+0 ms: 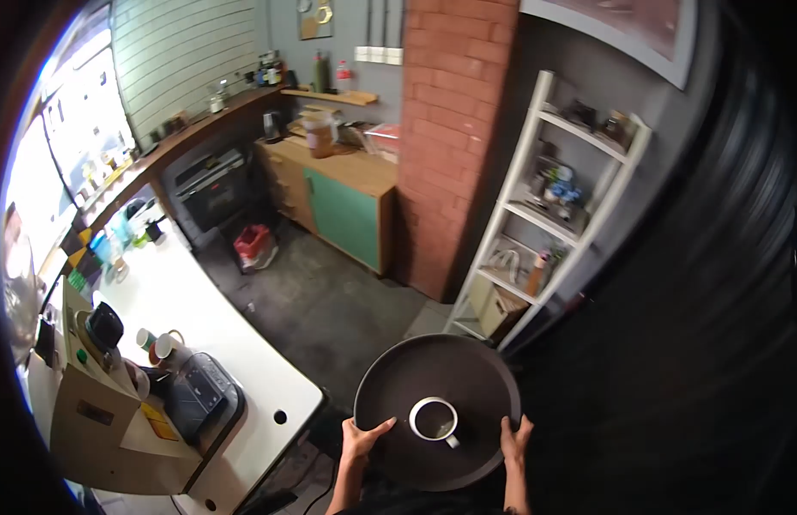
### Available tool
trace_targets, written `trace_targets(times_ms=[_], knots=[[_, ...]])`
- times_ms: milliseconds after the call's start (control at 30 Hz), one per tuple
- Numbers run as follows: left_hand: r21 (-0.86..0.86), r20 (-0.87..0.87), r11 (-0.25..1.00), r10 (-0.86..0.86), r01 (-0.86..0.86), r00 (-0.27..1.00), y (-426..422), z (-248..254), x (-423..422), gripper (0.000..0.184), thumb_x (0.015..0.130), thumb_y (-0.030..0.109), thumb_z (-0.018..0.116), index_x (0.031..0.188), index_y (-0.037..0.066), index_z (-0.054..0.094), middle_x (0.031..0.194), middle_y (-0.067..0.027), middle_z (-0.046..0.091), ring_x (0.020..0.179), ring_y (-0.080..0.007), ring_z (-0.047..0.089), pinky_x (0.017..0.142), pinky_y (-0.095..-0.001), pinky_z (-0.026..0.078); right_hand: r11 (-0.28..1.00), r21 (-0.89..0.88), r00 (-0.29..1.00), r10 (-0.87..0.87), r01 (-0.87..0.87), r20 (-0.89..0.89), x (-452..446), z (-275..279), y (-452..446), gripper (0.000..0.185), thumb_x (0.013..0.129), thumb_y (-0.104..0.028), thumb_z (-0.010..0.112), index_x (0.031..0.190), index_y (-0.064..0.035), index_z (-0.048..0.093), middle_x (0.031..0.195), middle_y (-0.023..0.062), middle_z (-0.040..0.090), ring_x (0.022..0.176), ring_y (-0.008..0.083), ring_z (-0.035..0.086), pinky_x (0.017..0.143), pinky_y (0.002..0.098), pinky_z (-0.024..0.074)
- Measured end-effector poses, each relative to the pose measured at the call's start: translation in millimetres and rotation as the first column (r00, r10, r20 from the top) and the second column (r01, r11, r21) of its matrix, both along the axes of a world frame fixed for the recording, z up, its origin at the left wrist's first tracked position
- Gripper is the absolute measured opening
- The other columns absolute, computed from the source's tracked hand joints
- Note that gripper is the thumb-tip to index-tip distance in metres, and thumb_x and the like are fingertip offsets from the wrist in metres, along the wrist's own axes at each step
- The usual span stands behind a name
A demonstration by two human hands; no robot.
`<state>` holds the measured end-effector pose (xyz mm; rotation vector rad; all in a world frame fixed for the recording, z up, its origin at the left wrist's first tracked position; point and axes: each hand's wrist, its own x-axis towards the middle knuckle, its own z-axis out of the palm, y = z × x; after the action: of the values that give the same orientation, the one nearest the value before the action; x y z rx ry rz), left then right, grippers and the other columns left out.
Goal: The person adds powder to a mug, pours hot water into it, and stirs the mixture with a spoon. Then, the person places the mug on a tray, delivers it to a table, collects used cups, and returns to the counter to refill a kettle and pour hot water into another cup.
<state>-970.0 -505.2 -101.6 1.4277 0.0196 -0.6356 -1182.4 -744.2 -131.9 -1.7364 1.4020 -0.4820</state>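
Both my hands carry a round dark brown tray (437, 369) in front of my body, at the bottom of the head view. My left hand (362, 438) grips the tray's left rim, with the thumb lying over the top. On the opposite rim, my right hand (516, 436) holds on with its thumb pointing up along the edge. A white cup (451, 439) with dark liquid in it stands upright near the tray's middle, its handle toward me. The fingers under the tray are hidden.
Left of me is a white counter (274, 390) with a cream machine (98, 412), a black scale-like device (201, 399) and several cups (167, 346). Ahead are a green-doored cabinet (345, 219), a red-lined bin (255, 247) and a brick pillar (439, 154). A white ladder shelf (536, 219) stands right.
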Motion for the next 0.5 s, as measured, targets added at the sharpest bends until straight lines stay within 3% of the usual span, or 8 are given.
trace_targets(times_ms=[67,100,200,233,333,400,467,500], knots=[[0.080,-0.056,0.995,0.057,-0.053,0.997,-15,18,20,0.036,0.070,0.010,0.088,0.098,-0.007,0.071,0.090,-0.0115,0.073,0.076,-0.0174,0.070,0.073,-0.0323,0.058,0.992,0.026,0.991,0.124,-0.126,0.055,38,-15,-47,0.064,0.088,-0.032,0.071,0.129,0.0106,0.049,0.129,0.0296,0.049,0.124,0.0405,0.048,0.106,0.0477,0.0368],[0.078,-0.060,0.991,0.115,-0.110,0.992,-20,16,29,0.036,0.070,0.010,0.088,0.098,-0.007,0.071,0.090,-0.0115,0.073,0.076,-0.0174,0.070,0.073,-0.0323,0.058,0.932,-0.331,0.938,0.237,-0.147,0.251,72,-11,-59,0.025,0.086,-0.018,0.068,0.094,0.0057,0.063,0.083,0.0183,0.065,0.079,0.0309,0.062,0.076,0.0420,0.0484],[0.016,0.017,0.963,0.269,-0.270,0.963,-32,9,61,0.037,0.070,0.012,0.088,0.098,-0.007,0.071,0.090,-0.0122,0.073,0.076,-0.0179,0.070,0.072,-0.0319,0.058,0.895,-0.331,0.886,0.389,-0.298,0.252,147,13,-83,0.022,0.086,-0.016,0.068,0.090,0.0050,0.063,0.079,0.0184,0.066,0.075,0.0281,0.063,0.072,0.0402,0.0490],[0.026,0.004,0.953,0.301,-0.301,0.953,-35,9,71,0.037,0.070,0.011,0.088,0.098,-0.007,0.071,0.090,-0.0122,0.073,0.076,-0.0178,0.070,0.072,-0.0317,0.058,0.871,-0.350,0.873,0.434,-0.344,0.224,166,-12,-99,0.023,0.087,-0.017,0.068,0.089,0.0050,0.063,0.078,0.0182,0.066,0.073,0.0255,0.064,0.069,0.0391,0.0488],[0.078,-0.056,0.908,0.417,-0.412,0.907,-40,1,105,0.038,0.069,0.011,0.088,0.099,-0.007,0.072,0.090,-0.0123,0.074,0.077,-0.0182,0.071,0.073,-0.0315,0.058,0.836,-0.345,0.823,0.517,-0.426,0.236,237,-5,-109,0.024,0.087,-0.018,0.068,0.089,0.0056,0.063,0.074,0.0149,0.064,0.069,0.0213,0.060,0.066,0.0384,0.0480],[0.105,-0.038,0.880,0.468,-0.463,0.883,-45,-11,131,0.039,0.068,0.011,0.088,0.100,-0.007,0.072,0.091,-0.0124,0.074,0.077,-0.0188,0.071,0.073,-0.0322,0.059,0.810,-0.239,0.792,0.581,-0.536,0.190,277,-23,-130,0.020,0.087,-0.016,0.065,0.086,0.0044,0.063,0.071,0.0109,0.061,0.069,0.0159,0.056,0.066,0.0365,0.0466],[0.027,0.067,0.837,0.544,-0.547,0.836,-58,-35,166,0.040,0.068,0.011,0.088,0.101,-0.007,0.072,0.091,-0.0122,0.074,0.078,-0.0191,0.071,0.073,-0.0330,0.059,0.784,-0.238,0.758,0.618,-0.574,0.208,326,-42,-146,0.028,0.086,-0.020,0.068,0.090,0.0068,0.062,0.083,0.0218,0.065,0.080,0.0369,0.064,0.072,0.0439,0.0477],[0.071,0.011,0.831,0.552,-0.552,0.834,-69,-25,205,0.039,0.068,0.010,0.087,0.101,-0.007,0.072,0.090,-0.0119,0.074,0.078,-0.0189,0.071,0.074,-0.0332,0.058,0.781,-0.029,0.780,0.624,-0.624,0.035,374,-10,-150,0.030,0.085,-0.021,0.067,0.097,0.0070,0.064,0.088,0.0213,0.065,0.088,0.0379,0.063,0.081,0.0435,0.0486]])
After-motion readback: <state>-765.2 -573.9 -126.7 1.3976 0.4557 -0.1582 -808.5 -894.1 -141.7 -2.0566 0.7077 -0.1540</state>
